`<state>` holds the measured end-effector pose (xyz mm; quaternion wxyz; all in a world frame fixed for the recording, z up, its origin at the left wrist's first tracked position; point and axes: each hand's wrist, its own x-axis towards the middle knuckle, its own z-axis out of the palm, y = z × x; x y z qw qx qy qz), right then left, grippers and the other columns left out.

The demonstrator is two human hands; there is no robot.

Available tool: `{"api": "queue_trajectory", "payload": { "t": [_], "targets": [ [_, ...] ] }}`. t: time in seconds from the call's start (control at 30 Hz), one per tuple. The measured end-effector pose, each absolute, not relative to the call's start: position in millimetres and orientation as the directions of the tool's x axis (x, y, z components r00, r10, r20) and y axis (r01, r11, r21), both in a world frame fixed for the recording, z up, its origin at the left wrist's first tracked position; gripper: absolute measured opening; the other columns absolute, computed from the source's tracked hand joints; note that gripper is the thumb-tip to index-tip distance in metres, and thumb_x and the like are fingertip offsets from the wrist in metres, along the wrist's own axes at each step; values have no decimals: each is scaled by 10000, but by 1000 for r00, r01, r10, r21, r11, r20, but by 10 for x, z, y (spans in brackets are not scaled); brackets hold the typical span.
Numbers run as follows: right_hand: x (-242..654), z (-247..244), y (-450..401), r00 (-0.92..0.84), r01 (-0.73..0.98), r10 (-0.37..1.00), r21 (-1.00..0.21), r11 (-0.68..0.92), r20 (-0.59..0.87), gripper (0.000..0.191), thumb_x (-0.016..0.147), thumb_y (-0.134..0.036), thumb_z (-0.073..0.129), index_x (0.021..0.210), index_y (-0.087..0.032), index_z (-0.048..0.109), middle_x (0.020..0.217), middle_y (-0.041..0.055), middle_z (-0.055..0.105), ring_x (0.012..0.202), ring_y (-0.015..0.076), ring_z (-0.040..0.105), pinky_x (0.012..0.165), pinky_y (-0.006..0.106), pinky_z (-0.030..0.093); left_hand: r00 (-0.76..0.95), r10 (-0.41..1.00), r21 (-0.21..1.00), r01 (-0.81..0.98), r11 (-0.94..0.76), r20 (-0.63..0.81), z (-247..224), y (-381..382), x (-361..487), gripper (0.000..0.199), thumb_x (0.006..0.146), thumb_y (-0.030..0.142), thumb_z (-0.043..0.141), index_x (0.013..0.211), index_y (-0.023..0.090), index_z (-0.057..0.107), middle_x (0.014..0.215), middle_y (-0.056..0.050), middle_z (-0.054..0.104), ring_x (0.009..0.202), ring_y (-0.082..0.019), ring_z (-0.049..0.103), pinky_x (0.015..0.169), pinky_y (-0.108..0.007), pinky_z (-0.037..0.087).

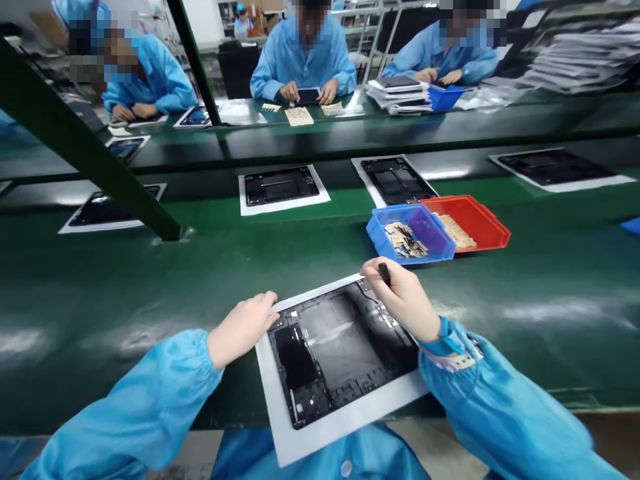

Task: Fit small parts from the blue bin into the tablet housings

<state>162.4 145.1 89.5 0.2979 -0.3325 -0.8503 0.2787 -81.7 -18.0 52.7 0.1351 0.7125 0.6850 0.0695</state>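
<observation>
An opened tablet housing [345, 333], black with inner parts showing, lies on a white sheet [285, 440] at the near edge of the bench. My left hand [245, 327] holds the housing's upper left corner, thumb and fingertips at its edge. At the upper right edge, my right hand [403, 293] is closed around a slim black tool [384, 273]. Only a short stub of the tool shows above the fingers, and its tip is hidden. A thin dark cable [369, 293] runs inside the housing just below that hand.
Beyond my right hand stand a blue bin [440, 250] with small beige and black pieces and a red bin [493, 230] with beige pieces. More tablet housings [277, 187] lie on sheets farther back. A green post [165, 223] rises at left. Several co-workers sit opposite.
</observation>
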Motion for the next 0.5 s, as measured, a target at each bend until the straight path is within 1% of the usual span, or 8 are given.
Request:
{"api": "queue_trajectory", "payload": {
  "t": [0.07, 0.13, 0.17, 0.27, 0.33, 0.4, 0.47, 0.5],
  "targets": [
    [1702, 814, 1606, -599, 495, 754, -615, 614, 271, 211, 883, -355, 442, 790, -204, 556, 764, 54, 613, 727, 215, 597, 716, 379, 486, 96, 989, 267, 961, -63, -111, 546, -160, -749, 172, 955, 228, 337, 899, 171, 489, 845, -48, 552, 783, -184, 571, 705, -316, 465],
    [1765, 721, 1734, -590, 538, 769, -591, 602, 246, 215, 860, -363, 471, 918, -187, 581, 891, 100, 649, 858, 260, 619, 806, 439, 482, 104, 992, 247, 965, -82, -75, 570, -156, -713, 194, 954, 181, 311, 839, 178, 467, 851, -50, 544, 777, -177, 555, 702, -306, 455],
    [1791, 679, 1777, -580, 543, 779, -599, 588, 239, 262, 847, -378, 493, 993, -177, 575, 972, 124, 651, 932, 280, 614, 851, 465, 469, 94, 994, 234, 969, -78, -58, 587, -162, -711, 192, 952, 162, 299, 846, 178, 459, 832, -44, 540, 743, -170, 547, 677, -296, 450],
    [1846, 588, 1818, -544, 514, 821, -703, 491, 176, 472, 811, -449, 549, 1185, -166, 497, 1143, 161, 625, 1090, 302, 573, 955, 494, 424, 61, 998, 202, 978, -59, -4, 652, -195, -776, 193, 947, 126, 273, 874, 183, 442, 729, -7, 516, 626, -151, 510, 594, -273, 430],
    [1860, 566, 1804, -542, 467, 834, -789, 398, 100, 552, 802, -479, 554, 1252, -178, 448, 1183, 152, 621, 1125, 293, 563, 994, 490, 400, 78, 994, 182, 979, -90, 70, 687, -207, -867, 187, 941, 120, 283, 910, 185, 455, 754, -10, 531, 662, -155, 527, 611, -273, 441],
    [1864, 580, 1789, -550, 449, 834, -828, 338, 42, 559, 784, -497, 574, 1238, -187, 477, 1190, 137, 625, 1112, 298, 570, 996, 488, 401, 125, 980, 152, 977, -149, 156, 699, -200, -970, 199, 931, 106, 295, 966, 181, 476, 821, -32, 557, 742, -167, 548, 662, -285, 459],
    [1870, 622, 1779, -571, 442, 820, -853, 276, -31, 499, 763, -516, 595, 1131, -179, 568, 1118, 119, 658, 1043, 307, 600, 950, 473, 441, 161, 964, 123, 974, -189, 213, 700, -172, -1062, 219, 931, 108, 298, 1000, 171, 496, 831, -47, 569, 750, -174, 550, 673, -295, 463],
    [1878, 649, 1774, -590, 434, 804, -870, 234, -79, 457, 757, -522, 604, 1050, -171, 608, 1042, 108, 681, 994, 306, 616, 912, 455, 468, 167, 960, 115, 974, -197, 226, 706, -147, -1103, 224, 935, 119, 298, 994, 168, 508, 818, -50, 572, 737, -175, 548, 670, -300, 461]
  ]
}}
